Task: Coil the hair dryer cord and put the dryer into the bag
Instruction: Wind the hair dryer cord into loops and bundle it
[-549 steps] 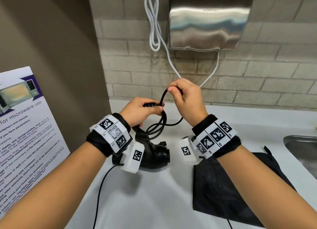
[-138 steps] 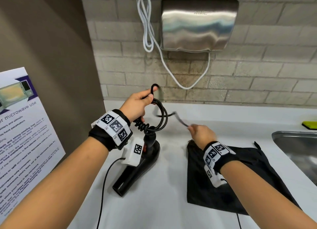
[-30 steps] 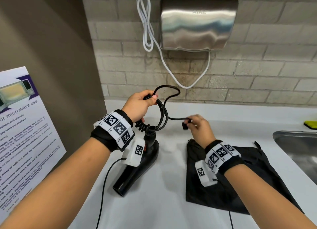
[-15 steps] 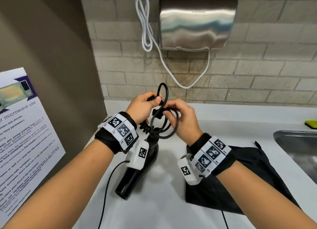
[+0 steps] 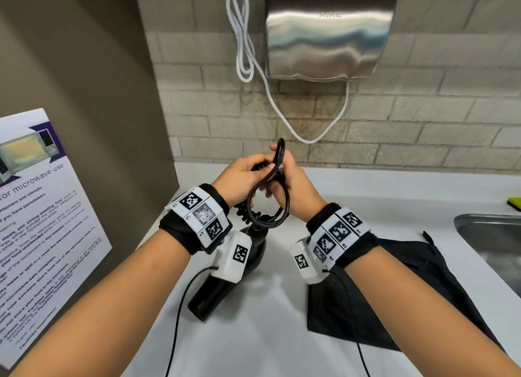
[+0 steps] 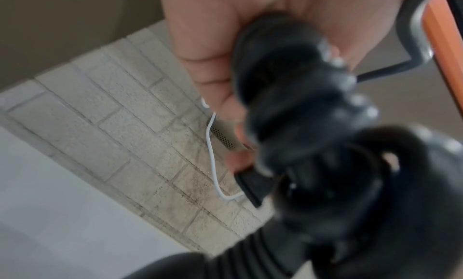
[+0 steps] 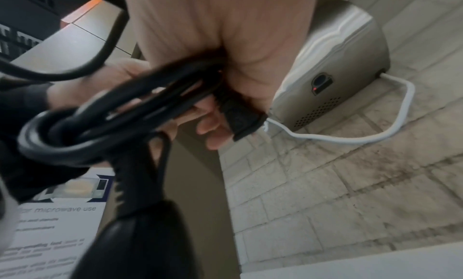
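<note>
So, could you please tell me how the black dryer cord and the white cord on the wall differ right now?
The black cord is gathered into loops that both hands grip, left hand and right hand; the white cord hangs untouched against the brick wall. The black cord runs to the hair dryer on the counter; the white cord runs to the steel wall dryer. Both are looped.
</note>
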Tool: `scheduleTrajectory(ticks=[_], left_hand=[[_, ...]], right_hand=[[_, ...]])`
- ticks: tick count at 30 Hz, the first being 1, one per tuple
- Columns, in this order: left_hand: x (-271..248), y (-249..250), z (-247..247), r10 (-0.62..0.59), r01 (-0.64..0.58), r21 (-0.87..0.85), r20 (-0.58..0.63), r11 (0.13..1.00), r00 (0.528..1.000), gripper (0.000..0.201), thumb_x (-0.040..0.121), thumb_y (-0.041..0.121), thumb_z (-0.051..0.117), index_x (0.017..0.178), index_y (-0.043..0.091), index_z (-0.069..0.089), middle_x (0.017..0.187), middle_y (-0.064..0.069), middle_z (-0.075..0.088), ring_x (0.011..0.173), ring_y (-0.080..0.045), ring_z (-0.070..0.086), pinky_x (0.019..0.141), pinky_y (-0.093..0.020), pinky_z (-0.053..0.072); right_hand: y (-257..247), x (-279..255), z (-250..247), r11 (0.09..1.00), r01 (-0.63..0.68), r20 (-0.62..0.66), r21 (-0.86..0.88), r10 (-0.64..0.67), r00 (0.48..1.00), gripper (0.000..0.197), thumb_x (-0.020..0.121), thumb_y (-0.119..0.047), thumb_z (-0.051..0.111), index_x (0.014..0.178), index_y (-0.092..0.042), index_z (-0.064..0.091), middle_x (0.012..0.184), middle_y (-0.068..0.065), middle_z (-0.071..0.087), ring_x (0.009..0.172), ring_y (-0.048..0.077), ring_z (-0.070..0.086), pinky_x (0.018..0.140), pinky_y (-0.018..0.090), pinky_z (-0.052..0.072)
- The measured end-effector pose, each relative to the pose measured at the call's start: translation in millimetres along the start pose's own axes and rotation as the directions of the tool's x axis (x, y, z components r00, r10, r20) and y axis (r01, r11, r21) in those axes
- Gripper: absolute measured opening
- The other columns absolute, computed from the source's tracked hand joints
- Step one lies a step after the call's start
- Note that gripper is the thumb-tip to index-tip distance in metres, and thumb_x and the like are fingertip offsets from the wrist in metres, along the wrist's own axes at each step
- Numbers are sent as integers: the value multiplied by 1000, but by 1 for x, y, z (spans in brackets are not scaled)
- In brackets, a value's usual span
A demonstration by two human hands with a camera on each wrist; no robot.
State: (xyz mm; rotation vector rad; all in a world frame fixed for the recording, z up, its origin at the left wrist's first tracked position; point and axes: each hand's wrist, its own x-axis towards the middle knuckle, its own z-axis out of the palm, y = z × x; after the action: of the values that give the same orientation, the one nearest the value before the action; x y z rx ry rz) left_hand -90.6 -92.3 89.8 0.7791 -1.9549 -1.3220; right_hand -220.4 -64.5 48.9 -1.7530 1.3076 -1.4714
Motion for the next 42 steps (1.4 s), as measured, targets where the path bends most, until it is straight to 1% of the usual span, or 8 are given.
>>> scheduleTrajectory(ticks=[5, 10, 15, 22, 30, 36, 39, 42], left_hand=[[2, -4, -13, -29, 22, -103, -62, 994, 998, 31, 98, 17, 43, 125, 29, 53, 89, -8, 57, 26, -3, 31, 30, -16, 38], [0, -3, -15, -102, 85, -190, -81, 978, 991, 24, 99, 15, 40, 105, 25, 61, 86, -5, 59, 26, -1, 28, 31, -13, 35], [-2, -6, -27, -114, 103, -129, -81, 986, 990, 26, 99, 19, 41, 86, 27, 62, 81, -1, 60, 30, -4, 19, 31, -15, 34], [-2, 0, -15, -62, 51, -134, -82, 990, 995, 21, 95, 34, 46, 86, 25, 64, 77, -1, 63, 27, -4, 23, 31, -14, 33], [0, 0, -14, -18, 15, -65, -51, 998, 999, 12, 90, 13, 57, 86, 25, 60, 75, 0, 60, 27, -2, 25, 29, -15, 35], [0, 0, -12, 4, -4, -29, -9, 1000, 1000, 17, 90, 9, 57, 86, 25, 58, 65, 1, 50, 29, -2, 25, 31, -16, 36], [-1, -1, -10, 28, -28, 13, 19, 1000, 999, 19, 88, 7, 59, 86, 25, 58, 61, 1, 43, 29, -2, 28, 31, -16, 36], [-1, -1, -11, 53, -54, 32, 29, 998, 998, 23, 85, 3, 62, 86, 26, 58, 70, 0, 50, 29, -2, 31, 30, -16, 37]], right_hand=[[36, -26, -24, 951, 80, 140, -298, -39, 989, 37, 86, -44, 44, 107, -15, 54, 76, 11, 60, 70, 26, 57, 67, 34, 45], [76, -36, -43, 764, -169, -34, -623, 189, 981, 38, 98, -32, 32, 90, -11, 63, 85, 10, 65, 82, 26, 60, 77, 31, 43], [102, -41, -75, 469, -543, -131, -696, 661, 739, 31, 98, -14, 33, 118, -8, 56, 98, 11, 53, 70, 22, 53, 69, 28, 45], [85, -34, -53, 633, -423, -11, -649, 548, 836, 32, 82, 5, 47, 100, -11, 68, 90, 4, 56, 84, 17, 51, 70, 16, 35], [60, -36, -24, 817, -393, 379, -423, 553, 742, 39, 88, -14, 56, 125, -24, 48, 85, 0, 62, 73, 18, 57, 74, 25, 48], [66, -29, -10, 869, -353, 198, -347, 436, 878, 56, 94, -38, 45, 143, -36, 17, 85, 5, 64, 78, 15, 60, 81, 26, 46], [58, -24, -14, 948, -232, 163, -219, 270, 949, 47, 94, -21, 50, 136, -33, 31, 129, 8, 50, 110, 14, 50, 101, 28, 38], [51, -20, -17, 969, -89, 188, -230, 134, 973, 28, 92, -8, 51, 104, -33, 51, 116, 4, 51, 108, 17, 50, 100, 30, 38]])
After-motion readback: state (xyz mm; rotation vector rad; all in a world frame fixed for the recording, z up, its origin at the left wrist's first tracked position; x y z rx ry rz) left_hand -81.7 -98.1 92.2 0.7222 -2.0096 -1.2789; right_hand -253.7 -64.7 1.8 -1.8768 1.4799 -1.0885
